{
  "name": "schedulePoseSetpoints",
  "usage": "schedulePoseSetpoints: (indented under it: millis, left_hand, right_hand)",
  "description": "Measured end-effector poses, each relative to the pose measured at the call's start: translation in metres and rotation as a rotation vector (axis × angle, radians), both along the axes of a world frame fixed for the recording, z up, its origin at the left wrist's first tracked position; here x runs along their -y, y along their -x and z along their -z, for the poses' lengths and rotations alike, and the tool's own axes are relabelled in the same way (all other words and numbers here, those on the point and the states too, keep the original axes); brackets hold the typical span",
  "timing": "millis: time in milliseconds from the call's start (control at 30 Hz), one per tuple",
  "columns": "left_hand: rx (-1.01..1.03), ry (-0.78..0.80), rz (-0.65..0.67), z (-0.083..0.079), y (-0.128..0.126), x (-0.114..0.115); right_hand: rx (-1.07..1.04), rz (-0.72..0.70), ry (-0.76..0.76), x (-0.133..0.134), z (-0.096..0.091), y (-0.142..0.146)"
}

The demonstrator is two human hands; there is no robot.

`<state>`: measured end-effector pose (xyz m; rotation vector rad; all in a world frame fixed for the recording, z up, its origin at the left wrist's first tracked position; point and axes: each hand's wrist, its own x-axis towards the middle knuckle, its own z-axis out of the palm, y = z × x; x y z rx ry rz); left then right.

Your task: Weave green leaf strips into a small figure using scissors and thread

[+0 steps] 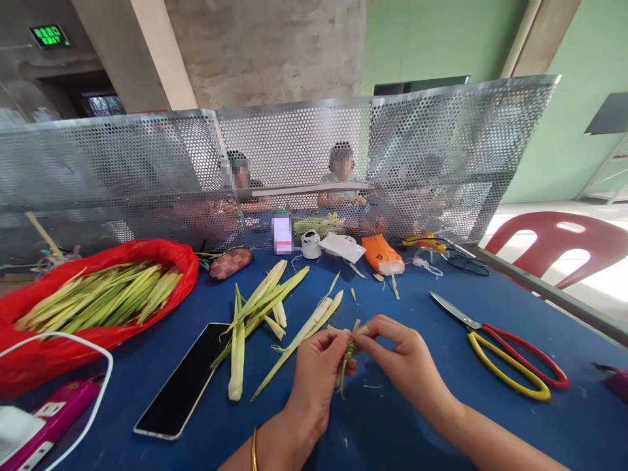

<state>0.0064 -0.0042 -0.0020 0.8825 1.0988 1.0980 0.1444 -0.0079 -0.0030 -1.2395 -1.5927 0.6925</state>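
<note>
On the wall at upper left, a lit green exit sign point(50, 36) carries two lines, the lower reading "EXIT". The dark mark on the soft orange plastic packet point(380, 250) is too small to read, and the upright white-screened device point(282, 234) near the screen panels is blurred out.

A perforated grey metal screen point(432, 150) stands along the far edge of the blue-topped table point(441, 438); two people point(342, 183) sit behind it, seen through the holes. Before it lie a pink checkered pouch point(230, 263), a white spool of string point(311, 246), a white paper sheet point(346, 247) and a yellow tool with a black cord point(426, 241).

At left, an open red plastic bag point(189, 252) holds many long green-yellow leaf strips point(108, 294). Loose pale leaf strips point(237, 366) lie mid-table, some overlapping a flat black-screened phone point(181, 386). A magenta power strip point(61, 418) sits at the near left corner; large scissors with red and yellow handles point(510, 358) rest at right.

Near the table's front, the left hand point(318, 366) grips a small knotted green plant-fibre piece point(349, 353) between thumb and fingers; the right hand point(400, 347) pinches its upper end.
</note>
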Motion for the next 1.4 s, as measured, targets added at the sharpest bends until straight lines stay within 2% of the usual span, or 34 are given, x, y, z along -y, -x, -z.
schedulePoseSetpoints:
  millis: [167,267,333,600,700,867,1167,1300,1400]
  left_hand:
    - [-0.078,-0.059,0.05,-0.004,0.001,0.0]
    - [-0.14,-0.108,0.095,-0.005,0.002,-0.001]
    - [-0.16,-0.141,0.127,-0.005,0.003,-0.003]
    - [-0.109,-0.148,0.185,-0.007,0.006,-0.005]
    - [-0.072,-0.089,0.199,-0.006,0.005,-0.003]
    - [0.016,0.011,0.195,-0.003,0.005,-0.004]
    - [0.052,0.066,0.223,-0.008,0.005,-0.004]
    - [0.077,0.123,0.197,-0.006,0.006,-0.007]
    - [0.133,0.14,0.237,-0.006,0.009,-0.009]
  right_hand:
    - [-0.324,-0.008,0.305,-0.007,-0.001,-0.002]
    - [-0.501,-0.061,0.404,-0.009,-0.002,-0.004]
    - [-0.514,-0.118,0.444,-0.01,-0.003,-0.005]
    - [-0.417,-0.087,0.402,-0.009,-0.002,-0.005]
    - [-0.422,-0.089,0.368,-0.006,-0.002,-0.002]
    - [-0.474,-0.165,0.475,-0.003,-0.001,-0.004]
    - [-0.489,-0.216,0.529,-0.003,0.002,-0.009]
    - [-0.385,-0.164,0.437,-0.003,0.006,-0.008]
    - [-0.294,-0.142,0.324,-0.006,0.006,-0.01]
